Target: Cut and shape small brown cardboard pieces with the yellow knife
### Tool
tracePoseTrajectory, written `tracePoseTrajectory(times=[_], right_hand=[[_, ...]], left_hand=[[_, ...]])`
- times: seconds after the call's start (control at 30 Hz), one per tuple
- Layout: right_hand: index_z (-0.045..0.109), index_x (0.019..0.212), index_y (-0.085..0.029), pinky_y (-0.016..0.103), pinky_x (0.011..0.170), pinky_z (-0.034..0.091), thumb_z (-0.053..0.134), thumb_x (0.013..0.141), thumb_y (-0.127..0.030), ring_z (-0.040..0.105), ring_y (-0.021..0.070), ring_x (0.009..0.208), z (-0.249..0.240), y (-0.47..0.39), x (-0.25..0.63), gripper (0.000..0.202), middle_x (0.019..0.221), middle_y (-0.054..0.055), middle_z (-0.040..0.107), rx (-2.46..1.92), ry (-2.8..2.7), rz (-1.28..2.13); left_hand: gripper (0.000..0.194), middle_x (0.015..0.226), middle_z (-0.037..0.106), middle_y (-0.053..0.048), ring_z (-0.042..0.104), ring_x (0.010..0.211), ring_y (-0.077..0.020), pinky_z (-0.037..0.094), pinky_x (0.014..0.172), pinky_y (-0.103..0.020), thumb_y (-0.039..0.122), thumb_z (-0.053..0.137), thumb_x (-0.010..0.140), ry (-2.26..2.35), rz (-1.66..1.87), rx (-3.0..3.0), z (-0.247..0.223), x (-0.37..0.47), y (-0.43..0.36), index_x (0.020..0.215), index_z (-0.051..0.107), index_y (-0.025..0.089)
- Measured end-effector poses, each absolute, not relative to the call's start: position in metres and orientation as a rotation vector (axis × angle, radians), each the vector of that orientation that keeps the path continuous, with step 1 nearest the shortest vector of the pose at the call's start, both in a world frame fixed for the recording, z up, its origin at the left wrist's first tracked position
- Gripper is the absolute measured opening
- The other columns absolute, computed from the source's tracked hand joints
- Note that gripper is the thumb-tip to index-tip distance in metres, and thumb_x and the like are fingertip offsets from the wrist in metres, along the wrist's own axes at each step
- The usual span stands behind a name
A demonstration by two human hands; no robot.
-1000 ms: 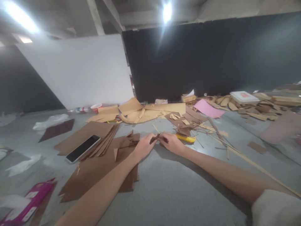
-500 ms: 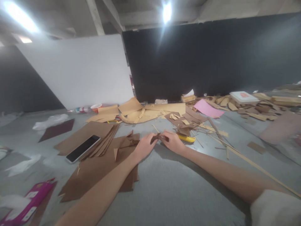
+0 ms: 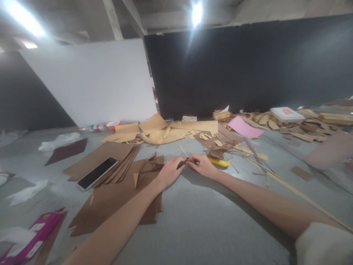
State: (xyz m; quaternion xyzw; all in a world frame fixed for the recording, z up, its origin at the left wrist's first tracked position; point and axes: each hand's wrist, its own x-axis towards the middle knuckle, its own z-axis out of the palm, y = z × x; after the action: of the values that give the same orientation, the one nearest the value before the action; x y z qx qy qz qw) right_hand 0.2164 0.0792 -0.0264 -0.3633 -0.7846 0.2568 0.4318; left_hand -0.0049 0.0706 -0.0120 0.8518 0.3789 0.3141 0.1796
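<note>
Near the centre of the table my left hand (image 3: 170, 172) pinches a small dark brown paper piece (image 3: 181, 164). My right hand (image 3: 202, 165) meets it from the other side, its thumb and forefinger closed on the same piece. A thin pale strip (image 3: 182, 150) lies just beyond the fingertips. Right of my right hand is a yellow-handled tool (image 3: 218, 162), partly hidden. Brown sheets (image 3: 110, 202) with folded scraps on them spread beside and beneath my left forearm.
A phone (image 3: 97, 173) rests on stacked brown sheets (image 3: 102, 154). Tan cardboard (image 3: 193, 127), brown scraps and a pink sheet (image 3: 244, 127) lie farther back. A magenta item (image 3: 35, 235) is at lower left. Long thin strips (image 3: 300, 197) cross the right side.
My right hand's fingers have shifted slightly around the small piece. My left hand has barely moved, and the things on the table lie as before.
</note>
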Motion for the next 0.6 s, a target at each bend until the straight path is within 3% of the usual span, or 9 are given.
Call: tracePoseTrajectory(times=[0.4,0.6], right_hand=[[0.077,0.091,-0.018,0.027,0.065,0.046,0.061,0.098,-0.036,0.061,0.0166,0.068,-0.0285,0.0823,0.2144,0.025,0.079,0.004,0.075,-0.998,-1.929,0.612],[0.072,0.086,-0.019,0.029,0.069,0.049,0.052,0.103,-0.038,0.066,0.0197,0.074,-0.0256,0.0817,0.2175,0.033,0.080,0.005,0.074,-1.026,-1.794,0.564]], left_hand=[[0.019,0.117,0.074,-0.008,0.069,0.112,-0.0269,0.054,0.100,-0.040,0.019,0.064,0.101,1.131,0.931,2.633,-0.0176,-0.0023,0.0766,0.120,0.067,0.022],[0.030,0.128,0.067,-0.011,0.064,0.122,-0.0271,0.052,0.107,-0.043,0.030,0.057,0.108,1.146,1.061,2.634,-0.0153,-0.0011,0.0768,0.135,0.063,0.021]])
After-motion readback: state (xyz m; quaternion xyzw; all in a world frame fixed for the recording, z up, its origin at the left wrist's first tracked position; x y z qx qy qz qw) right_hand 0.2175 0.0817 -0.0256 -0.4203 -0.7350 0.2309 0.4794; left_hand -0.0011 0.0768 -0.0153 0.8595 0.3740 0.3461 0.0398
